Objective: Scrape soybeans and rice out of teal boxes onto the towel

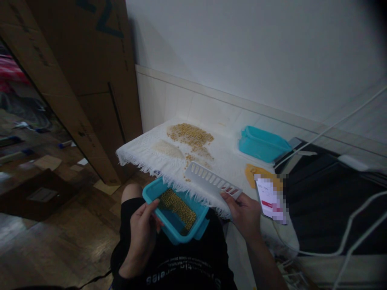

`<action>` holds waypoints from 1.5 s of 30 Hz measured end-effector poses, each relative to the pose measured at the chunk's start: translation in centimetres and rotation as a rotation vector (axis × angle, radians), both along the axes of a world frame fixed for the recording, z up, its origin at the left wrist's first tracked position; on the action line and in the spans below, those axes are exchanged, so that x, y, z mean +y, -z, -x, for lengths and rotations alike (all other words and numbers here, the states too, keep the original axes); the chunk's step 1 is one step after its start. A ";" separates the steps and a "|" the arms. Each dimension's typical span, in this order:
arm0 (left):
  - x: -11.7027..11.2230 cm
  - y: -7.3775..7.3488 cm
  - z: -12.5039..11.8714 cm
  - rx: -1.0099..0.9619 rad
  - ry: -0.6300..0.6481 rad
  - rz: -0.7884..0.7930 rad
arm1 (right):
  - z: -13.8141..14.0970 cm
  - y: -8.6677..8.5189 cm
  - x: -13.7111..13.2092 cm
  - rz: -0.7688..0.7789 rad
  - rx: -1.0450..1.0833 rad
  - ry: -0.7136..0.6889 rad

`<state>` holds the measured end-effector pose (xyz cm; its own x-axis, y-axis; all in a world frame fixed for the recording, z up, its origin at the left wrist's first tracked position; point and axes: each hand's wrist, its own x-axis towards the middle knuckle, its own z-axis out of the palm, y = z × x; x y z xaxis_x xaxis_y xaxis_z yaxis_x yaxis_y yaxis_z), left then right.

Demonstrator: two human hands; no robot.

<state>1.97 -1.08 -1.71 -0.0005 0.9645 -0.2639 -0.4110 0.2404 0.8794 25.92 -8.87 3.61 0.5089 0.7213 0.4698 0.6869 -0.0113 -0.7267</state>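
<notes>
My left hand (145,225) grips the near left rim of a turquoise plastic container (171,233), held over my lap just below the table's edge. Inside it lie many small greenish-yellow beans (178,207). My right hand (243,213) pinches one end of a flat grey-white slotted plastic strip (205,177), whose far end rests near the fringed cloth. Beyond that strip, a heap of yellow beans (190,135) is spread on the white cloth (142,147). A low pile of pale grains (167,149) lies to the left of the heap.
A second turquoise container (263,143) stands at the table's back right. Near it are a phone (269,197) with a lit screen, a yellow-orange item (250,173), and white cables (347,225) over a black surface. A tall cardboard box (90,80) rises at the left.
</notes>
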 end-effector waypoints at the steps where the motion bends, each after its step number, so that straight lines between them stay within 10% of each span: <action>1: 0.0 0.0 0.0 -0.002 -0.002 -0.004 | 0.1 -0.1 0.1 -0.002 0.006 -0.002; 45: 0.3 -0.1 0.6 0.006 -0.004 -0.031 | 2.4 -1.0 4.5 -0.063 -0.098 0.071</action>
<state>1.41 -0.83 -1.57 -0.0055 0.9721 -0.2343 -0.4064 0.2119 0.8888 23.57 -4.38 4.57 0.5071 0.6522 0.5634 0.7540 -0.0190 -0.6566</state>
